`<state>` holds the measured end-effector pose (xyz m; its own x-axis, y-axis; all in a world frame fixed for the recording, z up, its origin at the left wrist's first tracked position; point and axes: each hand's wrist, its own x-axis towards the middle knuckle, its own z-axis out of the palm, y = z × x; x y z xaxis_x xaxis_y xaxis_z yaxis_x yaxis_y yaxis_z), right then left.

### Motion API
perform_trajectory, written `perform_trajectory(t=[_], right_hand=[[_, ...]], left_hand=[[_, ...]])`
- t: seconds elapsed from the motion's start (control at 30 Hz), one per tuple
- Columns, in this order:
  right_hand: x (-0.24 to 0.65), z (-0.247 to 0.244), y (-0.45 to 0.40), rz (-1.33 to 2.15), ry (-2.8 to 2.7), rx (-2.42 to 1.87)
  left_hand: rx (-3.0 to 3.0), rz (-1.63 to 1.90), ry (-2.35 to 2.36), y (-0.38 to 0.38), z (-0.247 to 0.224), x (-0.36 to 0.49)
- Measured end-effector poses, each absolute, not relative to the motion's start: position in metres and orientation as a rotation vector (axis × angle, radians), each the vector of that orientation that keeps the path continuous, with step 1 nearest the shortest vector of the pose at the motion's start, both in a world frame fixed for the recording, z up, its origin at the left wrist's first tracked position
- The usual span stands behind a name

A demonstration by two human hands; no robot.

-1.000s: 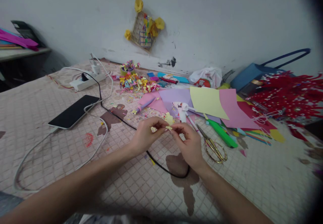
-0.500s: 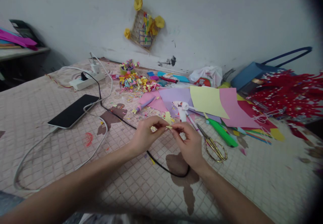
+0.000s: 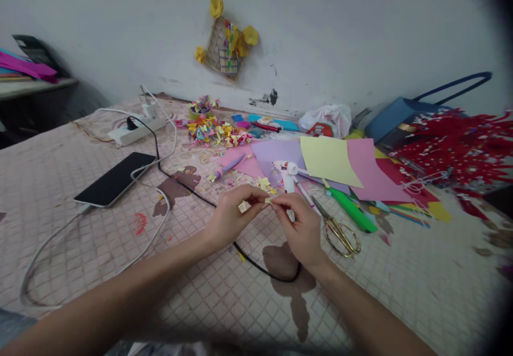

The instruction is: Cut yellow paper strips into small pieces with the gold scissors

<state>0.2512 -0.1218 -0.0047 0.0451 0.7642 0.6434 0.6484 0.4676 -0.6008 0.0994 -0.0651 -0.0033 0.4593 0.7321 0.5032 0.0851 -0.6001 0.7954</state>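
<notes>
My left hand [image 3: 232, 214] pinches one end of a small pale yellow paper piece [image 3: 268, 200] between thumb and fingers. The other end is pinched by my right hand [image 3: 298, 225], so the fingertips of both hands nearly meet. Just beyond them lie yellow paper scraps [image 3: 263, 183] and a white glue gun [image 3: 287, 170]. Gold-handled scissors [image 3: 340, 234] and a green cutter [image 3: 352, 210] rest to the right of my right hand. Behind these, sheets of yellow [image 3: 331, 161], pink [image 3: 374, 171] and purple [image 3: 272, 155] paper overlap.
On the left are a tablet [image 3: 116, 178], a power strip [image 3: 135, 130] and looping cables. A black cable [image 3: 256, 265] passes under my hands. Small colourful paper pieces [image 3: 218, 130] are heaped at the back. Red fuzzy stems [image 3: 457, 142] and a blue bag [image 3: 395, 118] stand at the right.
The yellow strip standing above my fingertips no longer shows upright; the piece in them now looks smaller. Both hands have kept nearly the same place, and the view has shifted slightly.
</notes>
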Motion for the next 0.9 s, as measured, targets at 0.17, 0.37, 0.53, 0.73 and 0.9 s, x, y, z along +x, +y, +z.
perform_trajectory(t=[0.17, 0.37, 0.53, 0.73, 0.9], right_hand=[[0.2509, -0.0029, -0.122, 0.121, -1.676, -1.21], [0.2502, -0.0009, -0.1233, 0.163, -1.665, -1.2], [0.2488, -0.0015, -0.1244, 0.319, -1.582, -1.2], [0.25, -0.0007, -0.1248, 0.517, -1.5, -1.229], [0.2493, 0.001, -0.1242, 0.493, -1.529, -1.21]], left_hand=[[2.023, 1.152, 0.692, -0.0642, -0.004, 0.0999], [2.074, 1.197, 0.704, -0.0646, 0.0, 0.0981], [2.06, 1.214, 0.661, -0.0638, 0.0049, 0.0966], [1.864, 1.081, 0.654, -0.061, 0.0002, 0.0971], [1.846, 1.052, 0.689, -0.0618, -0.0004, 0.0971]])
